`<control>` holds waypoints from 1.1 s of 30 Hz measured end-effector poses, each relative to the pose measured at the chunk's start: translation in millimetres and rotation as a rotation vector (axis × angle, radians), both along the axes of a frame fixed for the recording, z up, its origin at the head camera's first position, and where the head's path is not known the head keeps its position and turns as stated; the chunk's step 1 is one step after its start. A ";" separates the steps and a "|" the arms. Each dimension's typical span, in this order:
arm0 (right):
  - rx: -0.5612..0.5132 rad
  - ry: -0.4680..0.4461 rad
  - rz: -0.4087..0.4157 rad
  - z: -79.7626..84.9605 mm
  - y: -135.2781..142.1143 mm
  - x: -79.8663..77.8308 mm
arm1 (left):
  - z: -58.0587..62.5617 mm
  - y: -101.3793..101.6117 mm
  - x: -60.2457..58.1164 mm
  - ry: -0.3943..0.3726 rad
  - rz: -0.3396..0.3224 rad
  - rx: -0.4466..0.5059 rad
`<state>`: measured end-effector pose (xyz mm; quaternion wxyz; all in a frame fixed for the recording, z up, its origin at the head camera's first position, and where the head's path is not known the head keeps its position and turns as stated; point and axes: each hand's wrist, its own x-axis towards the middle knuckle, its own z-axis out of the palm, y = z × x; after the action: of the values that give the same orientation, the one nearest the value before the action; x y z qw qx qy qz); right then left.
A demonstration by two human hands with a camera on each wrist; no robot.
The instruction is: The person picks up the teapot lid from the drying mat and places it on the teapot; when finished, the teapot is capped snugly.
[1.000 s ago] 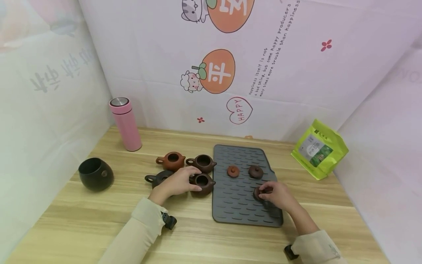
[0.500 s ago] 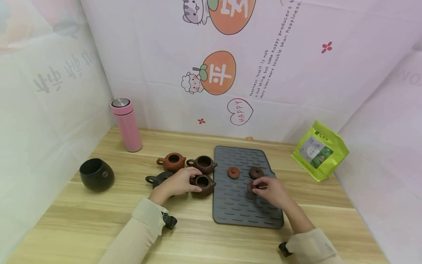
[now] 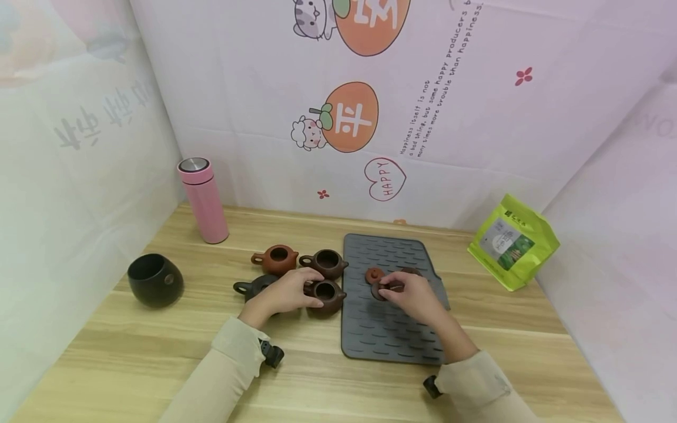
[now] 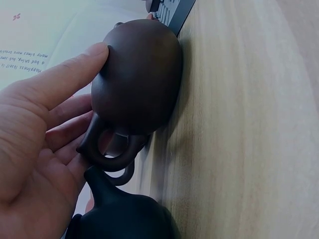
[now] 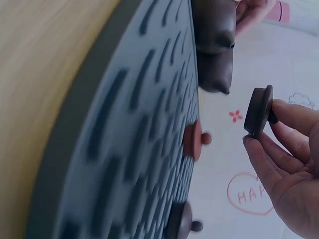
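My left hand grips a dark brown teapot standing lidless on the table, thumb on its near side and fingers behind. Over the grey ridged mat, my right hand pinches a dark brown teapot lid by its knob, raised off the mat. An orange-brown lid lies on the mat beside it in the head view. Another dark lid also lies there, partly hidden by my right hand in the head view. A black teapot sits behind the gripped one's handle, partly under my left hand.
An orange-brown teapot and another dark teapot, both lidless, stand farther back. At the left are a black cup and a pink flask. A green pouch stands at the right by the fabric wall.
My right hand has lifted the dark lid from the mat's right side and carried it left, next to the orange-brown lid in the head view. My left hand keeps its hold on the teapot.
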<state>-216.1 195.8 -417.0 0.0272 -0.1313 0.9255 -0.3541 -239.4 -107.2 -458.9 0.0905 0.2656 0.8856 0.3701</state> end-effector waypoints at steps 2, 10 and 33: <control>-0.013 0.000 0.008 0.6 -8.1 -1.2 | 0.4 -0.2 0.0 0.001 -0.002 -0.001; -0.058 -0.010 0.025 0.8 -36.7 -5.1 | 1.2 -0.8 -0.3 0.008 -0.004 -0.009; 0.013 0.018 0.106 -9.1 -95.9 -9.4 | 0.3 -1.3 -2.2 -0.011 -0.005 0.016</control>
<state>-225.5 99.9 -426.1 0.0384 -0.1831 0.9197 -0.3451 -241.6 -108.5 -458.6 0.0941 0.2666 0.8814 0.3785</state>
